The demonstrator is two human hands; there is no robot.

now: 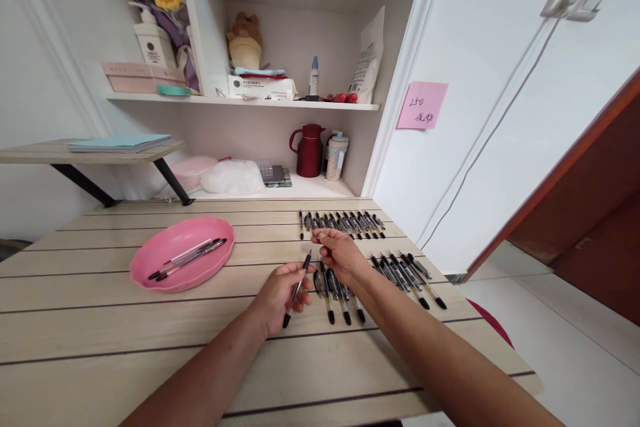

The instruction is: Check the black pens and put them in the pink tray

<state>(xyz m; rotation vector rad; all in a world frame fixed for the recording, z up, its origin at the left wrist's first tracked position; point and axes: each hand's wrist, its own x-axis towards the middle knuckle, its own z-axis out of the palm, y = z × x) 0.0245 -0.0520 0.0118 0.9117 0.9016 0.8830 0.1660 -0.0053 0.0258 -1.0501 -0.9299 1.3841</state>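
Note:
My left hand (283,293) is closed around a pen (299,290), whose bare point is up and whose black end is down near the table. Just beyond it, my right hand (343,253) pinches its fingertips together; whatever sits between them is too small to name. Under and beside the right forearm lies a row of black pens (345,307), each with a cap-like piece at its far end. More pens (407,277) continue that row to the right. Farther back runs a second row of capped pens (343,222).
On the left sits a pink bowl (183,230) holding a few pens and a white refill. A small raised shelf (30,152) on black legs stands behind it. Cubbies at the back hold a red jug (310,152) and a pale cup (337,157). A white wall rises right.

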